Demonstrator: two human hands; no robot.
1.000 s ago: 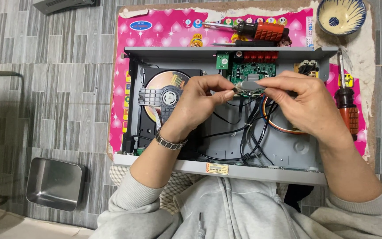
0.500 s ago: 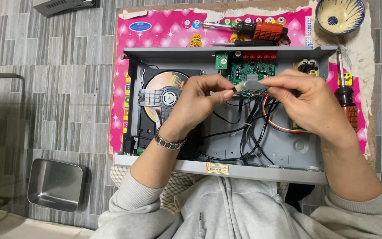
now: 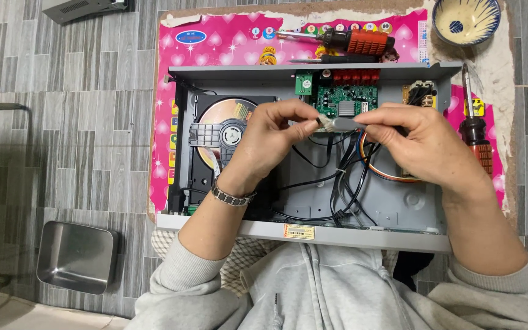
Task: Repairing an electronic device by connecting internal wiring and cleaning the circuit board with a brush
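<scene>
Two hands work inside an open grey player chassis (image 3: 362, 214), lid off, lying on a pink patterned mat (image 3: 172, 110) on the floor. A disc (image 3: 230, 116) sits in the drive at the chassis left; a green circuit board (image 3: 343, 98) stands at the back wall.

Left hand (image 3: 270, 137): grip pressed together, thumb and fingers pinching a small pale connector (image 3: 323, 124). Right hand (image 3: 420, 143): grip closed on the grey part (image 3: 344, 124) that meets the connector; the two parts touch, held just in front of the board and above the chassis floor.

Judgement: connector is light, rigid plastic, likely fragile at pins and latch. Take hold on its side walls, not by the wires.

Black and orange wires (image 3: 352, 177) hang slack below both grips, soft and free to snag.

A red-handled screwdriver (image 3: 478, 143) lies right of the chassis.
</scene>
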